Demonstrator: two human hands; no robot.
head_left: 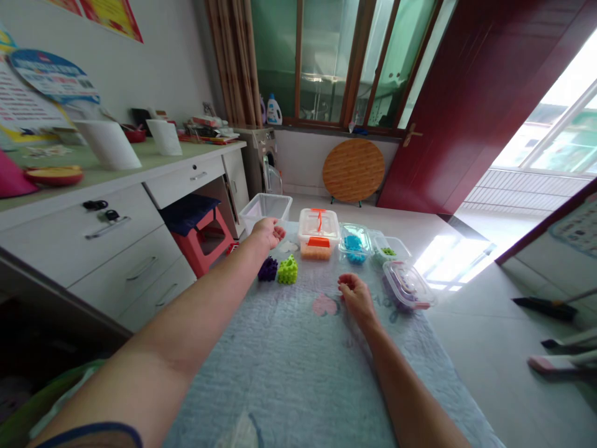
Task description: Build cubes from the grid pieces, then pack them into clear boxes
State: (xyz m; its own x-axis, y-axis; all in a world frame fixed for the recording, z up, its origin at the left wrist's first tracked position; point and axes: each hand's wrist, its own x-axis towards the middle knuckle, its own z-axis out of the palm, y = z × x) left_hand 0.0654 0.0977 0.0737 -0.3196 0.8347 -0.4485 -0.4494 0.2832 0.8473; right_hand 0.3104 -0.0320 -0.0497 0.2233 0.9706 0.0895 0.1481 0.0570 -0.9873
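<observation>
My left hand (269, 233) reaches over the near rim of a clear plastic bin (289, 204), its fingers loosely curled and apart, with nothing visible in them. Just below it, a dark purple block cluster (267, 269) and a lime green block cluster (288, 270) stand side by side on the cloth. My right hand (358, 298) rests low over the cloth-covered table (298, 361), to the right of a pink printed patch. Its fingers are bent in toward the thumb, and anything between them is hidden.
Along the far side stand an orange-latched box (319, 233), a clear container of blue pieces (355, 244), a container of green pieces (395, 250) and a lidded box with purple contents (408, 286). A red stool (205, 239) and white desk (116, 230) are at left.
</observation>
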